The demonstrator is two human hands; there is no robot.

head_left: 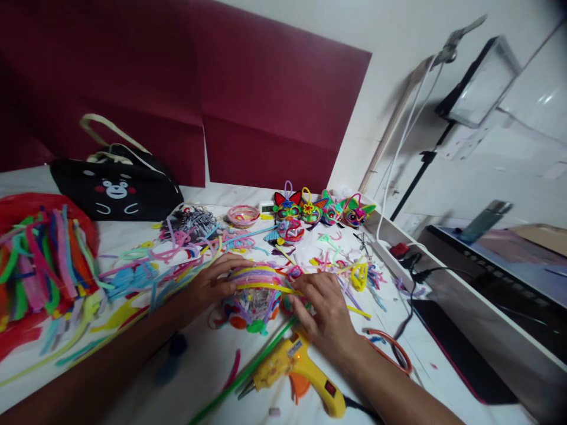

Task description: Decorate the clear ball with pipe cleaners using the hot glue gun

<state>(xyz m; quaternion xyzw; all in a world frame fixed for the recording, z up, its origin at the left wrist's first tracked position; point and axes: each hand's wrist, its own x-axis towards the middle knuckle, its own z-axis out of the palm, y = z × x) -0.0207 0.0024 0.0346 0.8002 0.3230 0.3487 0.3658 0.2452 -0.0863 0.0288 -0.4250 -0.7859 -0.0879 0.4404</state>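
On the white table lies a colourful pipe-cleaner mask [253,295], with yellow and pink strands wrapped over its top. My left hand [212,284] is curled round the mask's left side. At the mask's right edge, the fingers of my right hand [322,313] press on a yellow pipe cleaner [283,288] that crosses the mask. A yellow glue gun [297,373] lies just below my right hand, beside a long green pipe cleaner [248,370].
Several finished cat-face masks [323,211] stand in a row at the back. Loose pipe cleaners [44,260] pile on a red bag at left. A black bear-face bag [116,188] sits behind. Cables and a power strip [405,255] run along the right edge.
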